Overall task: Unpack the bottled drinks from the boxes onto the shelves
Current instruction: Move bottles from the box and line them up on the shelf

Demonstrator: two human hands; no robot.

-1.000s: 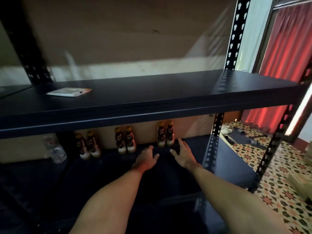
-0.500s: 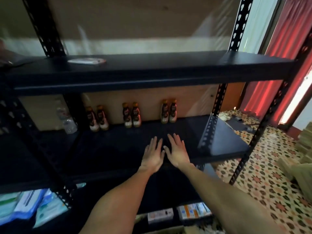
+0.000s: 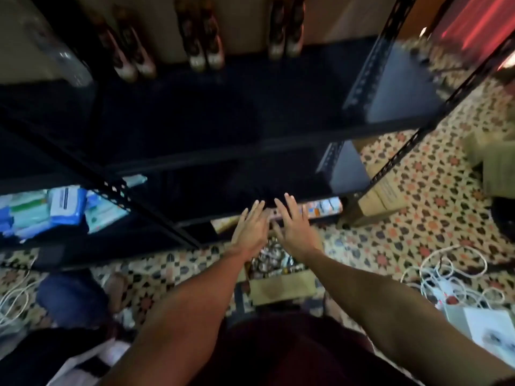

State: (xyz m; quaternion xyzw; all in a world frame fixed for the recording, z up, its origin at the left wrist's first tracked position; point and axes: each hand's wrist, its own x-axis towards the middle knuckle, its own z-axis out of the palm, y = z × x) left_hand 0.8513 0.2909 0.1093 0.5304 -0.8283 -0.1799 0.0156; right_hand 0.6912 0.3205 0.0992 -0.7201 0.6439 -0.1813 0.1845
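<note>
Down at floor level, in front of the rack: open cardboard box (image 3: 281,288) on the patterned floor (image 3: 418,218), with shiny tops showing inside. It's too blurred to count them.

Left hand (image 3: 250,227) and right hand (image 3: 295,227) are side by side above the box's far end, just apart. Palms down, fingers straight and slightly spread, holding nothing. Fingertips reach the front edge of the lowest shelf level; can't tell if they touch it.

Six bottled drinks (image 3: 204,51) stand upright in three pairs along the back of the dark shelf (image 3: 250,107). A clear bottle (image 3: 67,62) stands left of them, tilted in the lens view.

Blue and white packets (image 3: 55,207) are stacked on a lower level, left side. A second carton (image 3: 381,196) sits by the rack's right post. White cables (image 3: 451,274) are tangled on the floor at right.
</note>
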